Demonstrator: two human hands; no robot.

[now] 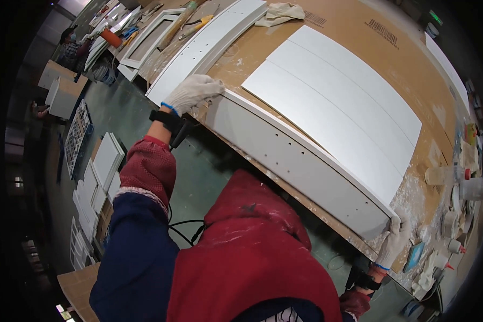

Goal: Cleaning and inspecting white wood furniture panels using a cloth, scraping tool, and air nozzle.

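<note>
A long white board (300,174) with small drilled holes stands on its edge along the near side of the workbench. My left hand (192,92), in a white knitted glove, grips its left end at the top corner. At the opposite end, my right hand (396,236), gloved too, has its fingers wrapped round the corner. Just behind the board lies a flat white panel (338,102) with fine grooves across it. Another white drilled board (190,56) lies to the left, close to my left hand.
Cardboard (413,70) covers the benchtop. A crumpled cloth (280,14) lies at the back. Plastic bottles (472,189) and a blue packet (414,256) sit at the right. White frames (150,45) and tools lie far left. Stacked panels (106,160) stand on the floor. Another person (70,51) is far left.
</note>
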